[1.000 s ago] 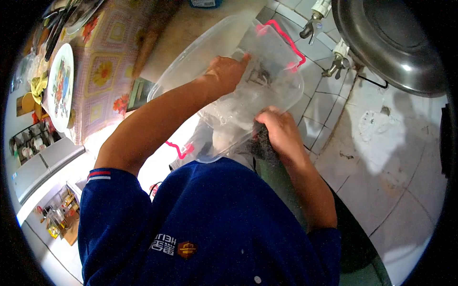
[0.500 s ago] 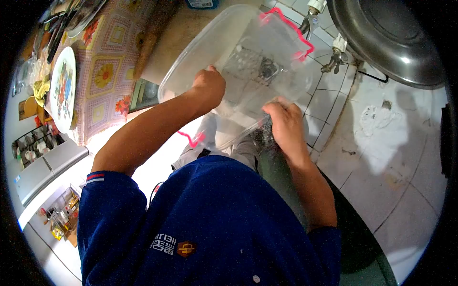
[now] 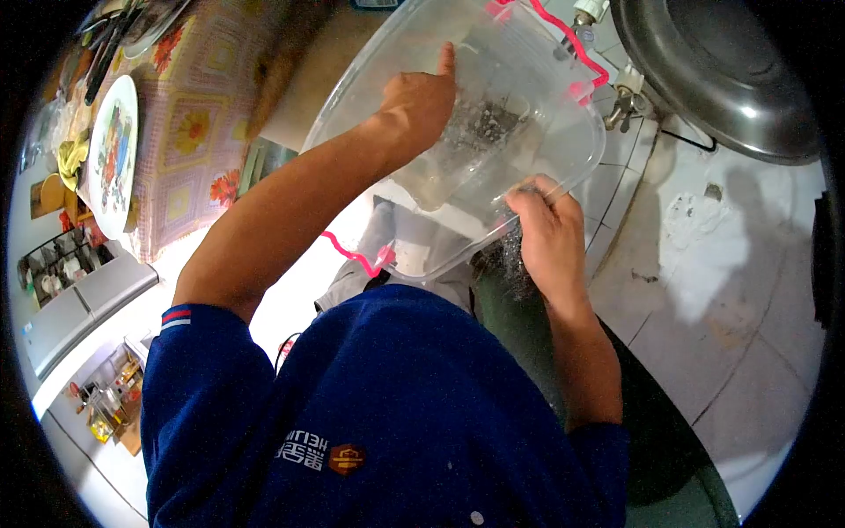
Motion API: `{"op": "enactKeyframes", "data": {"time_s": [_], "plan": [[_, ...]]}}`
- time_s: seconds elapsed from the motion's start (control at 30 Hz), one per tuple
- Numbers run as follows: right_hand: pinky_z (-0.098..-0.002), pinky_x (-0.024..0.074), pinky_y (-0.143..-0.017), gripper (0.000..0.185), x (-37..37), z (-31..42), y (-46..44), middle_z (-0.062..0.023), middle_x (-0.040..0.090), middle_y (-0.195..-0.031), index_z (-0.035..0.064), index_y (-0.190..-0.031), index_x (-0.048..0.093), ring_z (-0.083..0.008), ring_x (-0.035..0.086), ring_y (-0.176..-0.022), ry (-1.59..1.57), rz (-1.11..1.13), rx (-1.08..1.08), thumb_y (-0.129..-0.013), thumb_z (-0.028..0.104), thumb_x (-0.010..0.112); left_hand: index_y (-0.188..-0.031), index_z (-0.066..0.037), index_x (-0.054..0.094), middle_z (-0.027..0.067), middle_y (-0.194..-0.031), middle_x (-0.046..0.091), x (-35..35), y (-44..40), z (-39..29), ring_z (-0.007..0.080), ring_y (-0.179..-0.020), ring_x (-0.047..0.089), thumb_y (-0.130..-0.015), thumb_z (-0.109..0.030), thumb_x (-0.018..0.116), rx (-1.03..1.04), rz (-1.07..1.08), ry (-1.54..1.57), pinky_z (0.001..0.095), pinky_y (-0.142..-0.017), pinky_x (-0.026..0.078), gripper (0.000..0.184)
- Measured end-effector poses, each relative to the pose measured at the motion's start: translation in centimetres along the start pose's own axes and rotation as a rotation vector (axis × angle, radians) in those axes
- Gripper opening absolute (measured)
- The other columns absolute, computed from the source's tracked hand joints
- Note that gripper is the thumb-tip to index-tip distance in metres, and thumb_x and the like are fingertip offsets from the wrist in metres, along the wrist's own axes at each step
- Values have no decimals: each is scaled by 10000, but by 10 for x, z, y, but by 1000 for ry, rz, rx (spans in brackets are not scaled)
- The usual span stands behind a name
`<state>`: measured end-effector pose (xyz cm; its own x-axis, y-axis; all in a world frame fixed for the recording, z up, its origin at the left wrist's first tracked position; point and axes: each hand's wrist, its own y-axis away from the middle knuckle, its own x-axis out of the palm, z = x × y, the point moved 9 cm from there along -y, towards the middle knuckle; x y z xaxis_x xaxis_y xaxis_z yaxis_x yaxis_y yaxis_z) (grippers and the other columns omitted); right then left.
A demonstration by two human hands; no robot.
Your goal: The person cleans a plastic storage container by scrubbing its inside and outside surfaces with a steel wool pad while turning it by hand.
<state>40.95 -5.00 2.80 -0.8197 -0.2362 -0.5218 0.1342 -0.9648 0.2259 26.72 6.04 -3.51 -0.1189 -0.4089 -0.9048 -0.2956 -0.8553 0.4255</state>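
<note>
A clear plastic bin (image 3: 563, 141) with pink handles is held tilted in front of my body. My right hand (image 3: 550, 229) grips its rim at the near right, thumb on the inside. Beneath that hand hangs a dark, blurred patch that looks like falling water. Over the inside of the bin is my left hand (image 3: 421, 106), with one finger stretched forward and the others curled. Whether it touches the bin's inner wall, or has anything under its palm, cannot be made out. Droplets and a dark patch show through the bottom of the bin.
Two taps (image 3: 623, 104) stick out from the tiled wall beside a large metal basin (image 3: 717, 79). To the left, a patterned cloth (image 3: 189, 132) covers a table with a decorated plate (image 3: 114, 158). A dark green surface (image 3: 656, 440) lies at the lower right.
The bin has shifted right, with its far end higher in view. My right hand has moved right with the rim. My left hand has gone from the near left part of the bin further forward.
</note>
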Motion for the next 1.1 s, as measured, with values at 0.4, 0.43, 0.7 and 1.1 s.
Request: {"op": "enactKeyframes", "data": {"time_s": [0.4,0.43,0.7,1.1], "plan": [[-389,427,-627,228,7,-15,-1,-175,547,-677,-31,-788,560,-314,513,-617,-272,-50,139,-841,188,523,-1393,169,174,235,-808,675,34,13,3,335,-718,687,-761,-59,606,21,74,-13,444,-647,538,799],[-391,428,-629,224,7,-16,-2,-173,549,-682,-31,-791,561,-316,523,-622,-256,-51,142,-841,184,523,-1391,164,202,222,-796,677,30,16,4,335,-706,687,-762,-64,607,15,41,-6,446,-646,539,782],[-379,449,-643,204,-18,-13,-18,-184,601,-736,-17,-839,599,-330,583,-684,-179,-80,215,-834,173,527,-1127,28,557,182,-883,667,42,39,10,323,-832,677,-784,-61,591,131,213,-114,433,-679,541,356],[-389,475,-733,202,17,-37,-75,-172,639,-901,4,-807,632,-314,625,-863,18,184,223,-825,166,512,-874,-99,596,65,-828,600,-70,113,67,291,-767,625,-761,-187,718,101,-714,293,388,-636,512,188]]}}
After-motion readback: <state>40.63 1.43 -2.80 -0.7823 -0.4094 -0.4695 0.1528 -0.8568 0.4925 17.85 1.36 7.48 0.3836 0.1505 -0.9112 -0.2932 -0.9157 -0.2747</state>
